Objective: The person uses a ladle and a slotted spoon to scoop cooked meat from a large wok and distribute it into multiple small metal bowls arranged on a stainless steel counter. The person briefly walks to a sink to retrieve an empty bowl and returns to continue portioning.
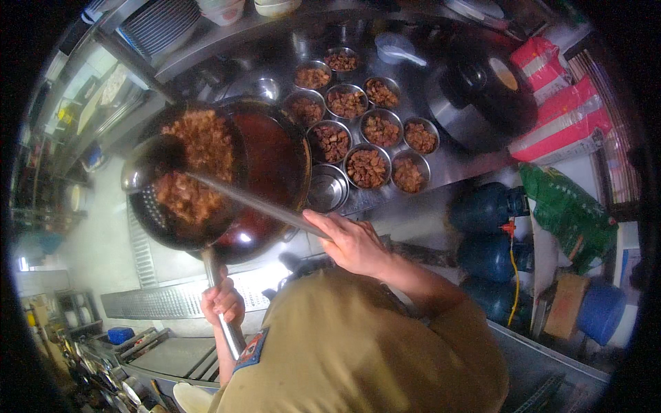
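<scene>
My left hand (223, 299) grips the metal handle of a large perforated strainer (155, 212), tilted and heaped with browned chopped meat (206, 139). In my right hand (355, 243) is the long handle of a steel ladle (155, 162); its bowl lies over the left side of the strainer, against or just above the meat. Behind and partly below the strainer stands a wide dark pot (305, 170) holding reddish-brown liquid (263, 149). To its right, several round steel bowls (367, 168) of chopped meat cover the counter. Nearest the pot, a stacked steel bowl (326, 188) shows bare metal inside.
A lidded dark pot (470, 103) occupies the counter's right side, beside red-and-white packages (563, 118). At the back lies a clear plastic bowl (395, 49) with a white spoon. Large blue water bottles (480, 206) and a green sack (568, 217) stand at right.
</scene>
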`<action>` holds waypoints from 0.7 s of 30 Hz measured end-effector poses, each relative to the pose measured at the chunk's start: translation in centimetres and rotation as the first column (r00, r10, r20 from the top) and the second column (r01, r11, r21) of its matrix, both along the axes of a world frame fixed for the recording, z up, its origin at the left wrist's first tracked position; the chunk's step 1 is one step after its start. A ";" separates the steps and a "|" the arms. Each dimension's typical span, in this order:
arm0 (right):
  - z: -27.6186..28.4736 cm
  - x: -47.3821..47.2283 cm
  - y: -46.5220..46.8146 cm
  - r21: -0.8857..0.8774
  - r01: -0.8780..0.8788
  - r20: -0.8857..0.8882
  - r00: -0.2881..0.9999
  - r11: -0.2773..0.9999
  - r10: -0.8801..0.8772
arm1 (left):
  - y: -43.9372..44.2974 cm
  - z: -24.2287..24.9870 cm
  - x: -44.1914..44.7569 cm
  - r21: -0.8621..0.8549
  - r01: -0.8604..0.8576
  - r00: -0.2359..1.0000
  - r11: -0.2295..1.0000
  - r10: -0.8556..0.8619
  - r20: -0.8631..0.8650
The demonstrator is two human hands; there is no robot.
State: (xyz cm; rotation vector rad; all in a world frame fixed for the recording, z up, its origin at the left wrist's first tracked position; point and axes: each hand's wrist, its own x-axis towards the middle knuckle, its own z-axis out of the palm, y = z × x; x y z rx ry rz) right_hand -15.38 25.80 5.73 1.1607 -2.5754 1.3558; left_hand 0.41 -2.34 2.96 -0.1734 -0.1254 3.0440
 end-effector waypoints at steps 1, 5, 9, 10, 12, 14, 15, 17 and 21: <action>-0.1 0.1 0.1 0.037 -0.003 0.043 0.999 0.999 0.001 | -0.1 0.2 -0.1 -0.020 -0.009 1.000 1.000 0.008 -0.013; -0.5 0.5 -0.1 0.078 -0.016 0.097 0.995 0.997 0.009 | -0.2 0.2 -0.6 -0.036 0.007 1.000 0.999 -0.007 0.016; -0.5 0.5 -0.4 0.115 -0.021 0.095 0.995 0.993 0.010 | 0.5 -0.7 -0.3 -0.019 0.012 0.990 1.000 -0.009 0.138; -0.4 0.2 -0.6 0.205 -0.018 0.092 0.996 0.979 -0.001 | 0.9 -1.0 -0.2 -0.002 0.006 0.986 1.000 -0.006 0.164; -0.3 -0.4 -1.2 0.292 -0.009 0.063 0.998 0.956 -0.010 | 1.6 -1.6 0.0 0.037 0.021 0.985 0.999 -0.027 0.171; -0.1 -0.5 -2.0 0.377 -0.010 0.008 1.000 0.926 0.008 | 2.3 -2.0 0.3 0.043 -0.003 0.980 0.999 -0.006 0.200; 0.0 -0.5 -2.5 0.404 -0.022 0.020 1.000 0.914 0.015 | 2.6 -2.1 0.4 0.073 -0.003 0.980 0.997 -0.012 0.199; 0.3 -0.3 -3.5 0.487 -0.063 0.067 0.997 0.871 0.035 | 2.8 -2.2 0.5 0.122 -0.016 0.979 0.992 -0.009 0.204; 0.4 -0.1 -3.2 0.408 -0.138 0.254 0.967 0.902 0.033 | 3.3 -2.8 0.5 0.149 -0.022 0.985 0.989 -0.004 0.171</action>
